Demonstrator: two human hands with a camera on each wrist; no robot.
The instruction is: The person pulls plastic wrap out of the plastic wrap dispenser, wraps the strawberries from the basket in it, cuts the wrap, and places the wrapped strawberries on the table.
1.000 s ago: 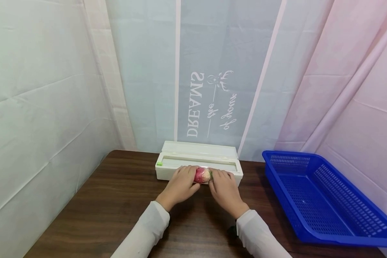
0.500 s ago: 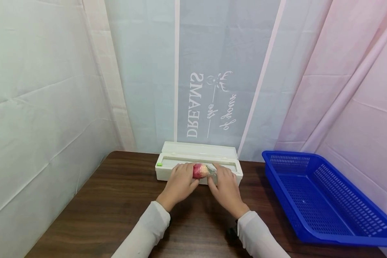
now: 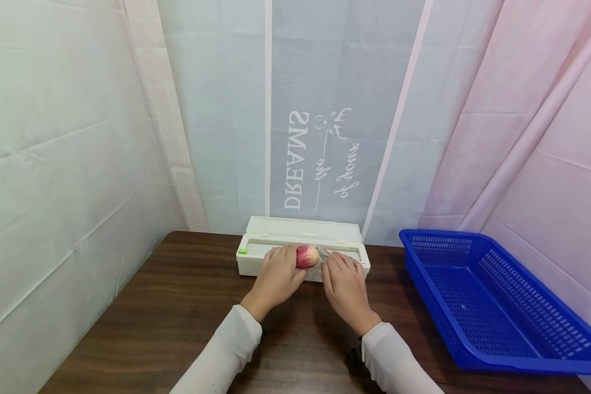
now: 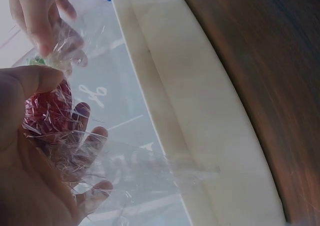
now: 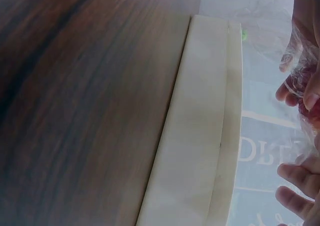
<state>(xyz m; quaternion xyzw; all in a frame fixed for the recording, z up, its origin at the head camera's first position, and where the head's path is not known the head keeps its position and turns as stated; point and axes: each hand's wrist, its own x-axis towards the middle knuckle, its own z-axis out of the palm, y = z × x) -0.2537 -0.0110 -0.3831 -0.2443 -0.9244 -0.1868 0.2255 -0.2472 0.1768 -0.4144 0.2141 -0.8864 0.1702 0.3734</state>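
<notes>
A red fruit-like piece (image 3: 307,256), cream toward its green-tipped right end, is wrapped in clear cling film (image 4: 140,168). My left hand (image 3: 274,278) grips its red end, thumb on the near side. My right hand (image 3: 347,284) pinches the gathered film beside the green tip, as the left wrist view shows. A loose tail of film hangs from the left palm. Right behind the hands stands a white cling film dispenser (image 3: 248,266), its lid (image 3: 302,227) raised. The fruit's exact kind is unclear.
A blue perforated plastic basket (image 3: 433,306) stands on the right of the dark wooden table (image 3: 177,306). A small green tab (image 3: 243,251) sits on the dispenser's left end. Cloth curtains (image 3: 216,109) border the table's back and sides.
The wrapped piece has risen slightly and turned in the left hand. Film at its green end showed stretched toward the right hand half a second ago; now it looks more gathered.
</notes>
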